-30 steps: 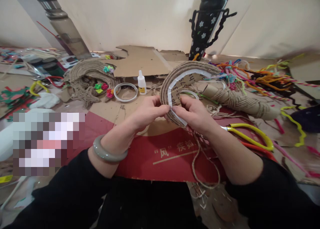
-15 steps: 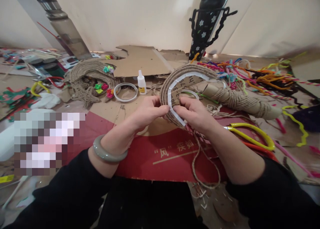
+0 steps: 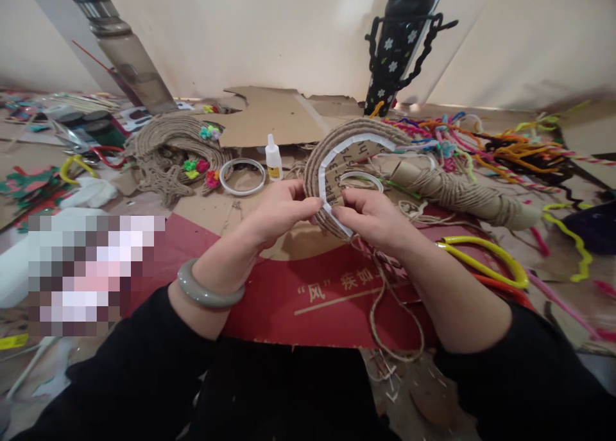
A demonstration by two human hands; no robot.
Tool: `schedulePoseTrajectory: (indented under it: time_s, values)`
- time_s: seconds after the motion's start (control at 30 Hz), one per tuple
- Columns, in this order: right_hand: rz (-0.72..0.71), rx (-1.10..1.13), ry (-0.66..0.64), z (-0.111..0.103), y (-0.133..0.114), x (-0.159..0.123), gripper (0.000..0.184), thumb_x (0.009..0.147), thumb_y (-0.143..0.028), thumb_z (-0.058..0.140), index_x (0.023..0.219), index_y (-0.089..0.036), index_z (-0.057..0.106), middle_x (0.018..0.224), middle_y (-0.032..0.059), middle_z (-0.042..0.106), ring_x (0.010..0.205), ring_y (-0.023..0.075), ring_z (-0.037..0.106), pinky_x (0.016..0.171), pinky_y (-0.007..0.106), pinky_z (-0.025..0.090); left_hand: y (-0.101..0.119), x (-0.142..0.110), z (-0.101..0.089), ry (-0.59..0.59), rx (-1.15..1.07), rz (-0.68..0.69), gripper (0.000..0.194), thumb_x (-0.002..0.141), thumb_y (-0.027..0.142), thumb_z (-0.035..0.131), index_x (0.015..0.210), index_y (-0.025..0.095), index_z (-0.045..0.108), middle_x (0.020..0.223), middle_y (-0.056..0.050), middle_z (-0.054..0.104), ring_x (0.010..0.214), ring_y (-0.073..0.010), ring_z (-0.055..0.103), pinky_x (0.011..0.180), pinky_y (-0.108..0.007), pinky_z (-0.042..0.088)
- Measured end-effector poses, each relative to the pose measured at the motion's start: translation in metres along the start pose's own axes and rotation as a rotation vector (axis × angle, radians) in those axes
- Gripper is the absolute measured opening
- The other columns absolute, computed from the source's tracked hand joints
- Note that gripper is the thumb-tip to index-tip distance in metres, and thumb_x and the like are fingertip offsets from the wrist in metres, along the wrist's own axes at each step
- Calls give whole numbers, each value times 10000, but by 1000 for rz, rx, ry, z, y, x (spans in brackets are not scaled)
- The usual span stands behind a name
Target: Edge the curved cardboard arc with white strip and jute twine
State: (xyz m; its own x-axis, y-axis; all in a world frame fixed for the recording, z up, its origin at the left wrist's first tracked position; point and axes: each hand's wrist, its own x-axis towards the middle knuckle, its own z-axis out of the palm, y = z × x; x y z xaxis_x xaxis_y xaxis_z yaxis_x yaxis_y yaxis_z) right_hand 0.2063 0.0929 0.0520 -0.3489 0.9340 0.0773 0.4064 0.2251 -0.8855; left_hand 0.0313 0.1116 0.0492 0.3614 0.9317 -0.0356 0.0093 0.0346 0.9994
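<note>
Between my hands is a curved cardboard crescent (image 3: pixel 347 135), wound with rows of brown twine along its outer edge and lined with a white strip inside. My left hand (image 3: pixel 283 211) pinches its left rim, thumb on the white strip. My right hand (image 3: pixel 368 217) grips the lower inner part, thumb pressed near the strip's lower end. Fingers behind the piece are hidden. A loose loop of twine (image 3: pixel 422 335) hangs below my right hand over the red cardboard (image 3: pixel 269 312). Just beyond my left hand stands a small glue bottle (image 3: pixel 273 160).
Left of the bottle lie a clear ring (image 3: pixel 242 177) and a twine-covered piece (image 3: pixel 163 133) with coloured flowers and a twine star (image 3: pixel 165 183). To the right are a twine-wound tube (image 3: pixel 471 194), yellow-handled scissors (image 3: pixel 491 255) and coloured pipe cleaners (image 3: pixel 500 146). A black flask (image 3: pixel 397 49) stands behind.
The crescent has shifted slightly left and tilted a little, with both hands keeping their hold. My left thumb sits slightly higher along the white strip.
</note>
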Motion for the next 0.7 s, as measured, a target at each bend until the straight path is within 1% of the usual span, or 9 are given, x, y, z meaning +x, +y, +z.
schedulePoseTrajectory:
  time_s: [0.1, 0.23, 0.3, 0.4, 0.47, 0.57, 0.7]
  values:
    - [-3, -24, 8, 1, 1, 1, 201, 787, -344, 523, 688, -180, 581, 641, -4, 541, 625, 136, 471, 577, 264, 355, 0, 0, 1, 3, -21, -15, 105, 648, 205, 669, 708, 122, 645, 654, -9, 628, 581, -88, 541, 583, -227, 448]
    - [15, -76, 51, 1, -1, 2, 215, 794, -341, 515, 671, -175, 572, 643, 1, 545, 635, 133, 479, 577, 259, 357, -1, 0, 4, -36, -27, -44, 153, 645, 241, 685, 724, 118, 637, 645, -14, 628, 573, -98, 547, 566, -235, 436]
    - [35, -56, 31, 1, -2, 2, 254, 817, -371, 493, 680, -172, 572, 613, -6, 528, 604, 125, 471, 552, 252, 351, 0, 0, 4, -33, -25, -42, 164, 632, 243, 690, 723, 119, 634, 657, -20, 634, 588, -108, 558, 575, -244, 441]
    - [52, -10, -33, -1, -3, 0, 294, 844, -395, 462, 688, -170, 569, 582, -15, 517, 550, 110, 465, 514, 244, 339, 1, 0, 2, 21, -8, -33, 161, 621, 243, 686, 710, 120, 631, 650, -22, 628, 589, -113, 554, 580, -254, 440]
    - [45, -20, -51, -2, -2, -2, 257, 831, -360, 479, 677, -171, 561, 572, -18, 522, 530, 103, 464, 499, 239, 329, 2, 1, 1, 56, 7, -24, 148, 616, 239, 682, 691, 123, 626, 629, -18, 616, 572, -108, 539, 567, -252, 428]
    - [17, -47, -28, -2, 1, -2, 187, 796, -293, 510, 653, -176, 538, 544, -31, 509, 508, 90, 444, 485, 229, 315, 4, 2, 0, 72, 0, -15, 130, 605, 225, 677, 674, 128, 624, 629, -16, 615, 565, -104, 532, 558, -247, 424]
    - [34, 13, -45, -2, 0, -2, 181, 808, -291, 497, 679, -174, 545, 554, -28, 535, 504, 88, 476, 491, 220, 352, 4, 1, -1, 79, -10, -10, 131, 609, 226, 683, 678, 127, 631, 626, -14, 615, 563, -101, 528, 557, -245, 427]
